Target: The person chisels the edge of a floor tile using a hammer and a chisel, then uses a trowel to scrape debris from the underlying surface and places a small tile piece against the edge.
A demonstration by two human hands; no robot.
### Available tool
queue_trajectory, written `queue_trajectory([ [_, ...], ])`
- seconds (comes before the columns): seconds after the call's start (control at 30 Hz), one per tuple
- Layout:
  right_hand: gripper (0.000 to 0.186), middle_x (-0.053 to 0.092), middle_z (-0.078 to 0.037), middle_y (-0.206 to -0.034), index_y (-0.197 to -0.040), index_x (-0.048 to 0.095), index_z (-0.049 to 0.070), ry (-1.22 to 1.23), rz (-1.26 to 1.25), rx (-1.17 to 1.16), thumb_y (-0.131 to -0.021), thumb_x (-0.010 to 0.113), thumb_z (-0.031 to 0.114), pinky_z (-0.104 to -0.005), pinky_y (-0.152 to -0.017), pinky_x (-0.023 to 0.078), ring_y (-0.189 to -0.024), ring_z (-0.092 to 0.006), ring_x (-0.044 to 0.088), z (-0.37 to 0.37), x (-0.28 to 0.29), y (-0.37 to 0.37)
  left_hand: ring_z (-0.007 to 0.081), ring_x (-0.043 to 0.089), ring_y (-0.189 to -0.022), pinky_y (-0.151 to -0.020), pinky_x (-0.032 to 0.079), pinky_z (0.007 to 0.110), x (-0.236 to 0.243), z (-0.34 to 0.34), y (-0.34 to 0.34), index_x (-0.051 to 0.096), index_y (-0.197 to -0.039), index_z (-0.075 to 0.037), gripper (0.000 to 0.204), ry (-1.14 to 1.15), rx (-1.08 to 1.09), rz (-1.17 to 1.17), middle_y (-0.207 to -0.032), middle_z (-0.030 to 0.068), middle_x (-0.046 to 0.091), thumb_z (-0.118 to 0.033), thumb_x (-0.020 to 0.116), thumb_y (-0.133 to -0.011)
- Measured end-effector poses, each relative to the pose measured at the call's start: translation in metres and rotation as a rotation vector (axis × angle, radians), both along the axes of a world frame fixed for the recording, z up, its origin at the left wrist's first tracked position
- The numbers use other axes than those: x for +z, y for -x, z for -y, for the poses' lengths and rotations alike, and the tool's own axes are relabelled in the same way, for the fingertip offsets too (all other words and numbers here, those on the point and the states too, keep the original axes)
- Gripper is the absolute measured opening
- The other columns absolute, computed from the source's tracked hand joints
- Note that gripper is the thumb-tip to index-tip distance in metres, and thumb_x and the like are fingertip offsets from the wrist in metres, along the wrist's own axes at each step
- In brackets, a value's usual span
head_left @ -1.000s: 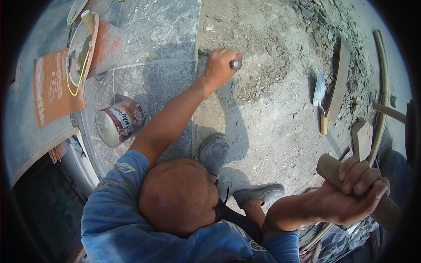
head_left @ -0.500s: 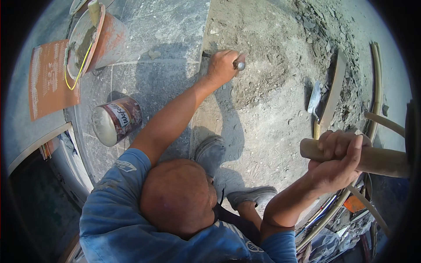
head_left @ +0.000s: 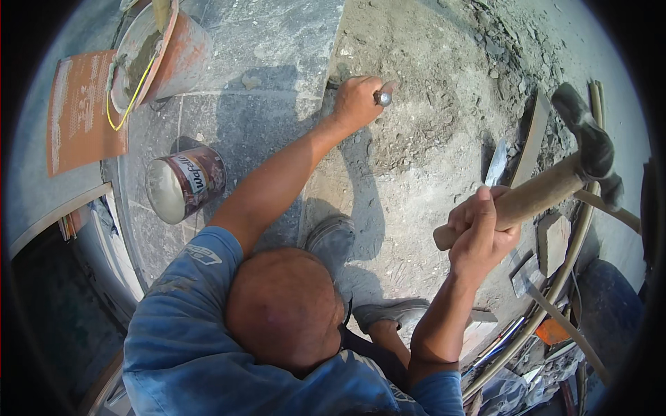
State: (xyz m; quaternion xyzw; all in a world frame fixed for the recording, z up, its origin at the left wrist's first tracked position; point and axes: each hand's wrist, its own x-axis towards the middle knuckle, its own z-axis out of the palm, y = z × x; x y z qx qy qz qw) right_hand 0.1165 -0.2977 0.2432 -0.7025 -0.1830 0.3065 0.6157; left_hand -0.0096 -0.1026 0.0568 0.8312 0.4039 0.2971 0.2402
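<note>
My left hand (head_left: 356,106) is closed round a metal chisel (head_left: 382,98), whose round struck end shows beside the thumb side. The chisel's other end reaches left to the edge of the grey tile floor (head_left: 277,52), where bare rough ground begins. My right hand (head_left: 482,232) grips a hammer (head_left: 538,201) by its wooden handle, near the butt. The dark metal hammer head is raised at the right, well apart from the chisel. Between the two hands lie dusty ground and loose grit.
On the tiles at left stand a pinkish bucket (head_left: 184,59) of mortar and a tin (head_left: 186,184) lying on its side. An orange-brown sheet (head_left: 83,114) lies beyond. At right are a trowel (head_left: 497,164), a wooden board (head_left: 532,139), rubble (head_left: 503,66) and long poles (head_left: 579,239).
The hammer has swung forward and inward from the right edge, so its head now shows. My right hand has moved slightly left. The left hand keeps the chisel in nearly the same place.
</note>
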Motion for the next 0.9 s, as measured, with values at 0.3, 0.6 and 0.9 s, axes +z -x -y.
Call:
queue_trajectory([
  [0.3,0.018,0.042,0.003,-0.053,-0.080,0.046,0.008,-0.032,0.068,-0.043,-0.089,0.061,0.011,-0.0274,-0.043,0.035,-0.043,-0.0084,0.038,-0.001,-0.092,0.047,0.0321,0.054,-0.053,-0.051,0.040,0.042,0.007,0.010,-0.018,0.056,-0.066,0.000,0.034,-0.008,-0.018,0.167,-0.058,0.0156,0.053,-0.022,0.066,-0.091],
  [0.6,0.028,0.036,0.003,-0.054,-0.071,0.042,0.010,-0.333,0.237,-0.133,-0.092,0.057,0.021,-0.0247,-0.045,0.035,-0.044,-0.0068,0.035,-0.031,0.062,-0.042,0.0332,0.058,-0.057,-0.055,0.044,0.044,0.006,-0.002,0.008,0.054,-0.065,-0.003,0.036,0.064,0.057,0.022,-0.060,0.0155,0.055,-0.027,0.065,-0.090],
  [0.9,0.014,0.054,-0.013,-0.062,-0.086,0.057,-0.003,0.311,0.175,0.398,-0.087,0.060,0.010,-0.0327,-0.056,0.045,-0.057,-0.0165,0.050,0.015,-0.126,0.053,0.0341,0.056,-0.057,-0.055,0.042,0.044,-0.006,0.009,-0.007,0.052,-0.064,-0.003,0.036,-0.010,-0.042,0.129,-0.058,0.0151,0.052,-0.024,0.065,-0.090],
])
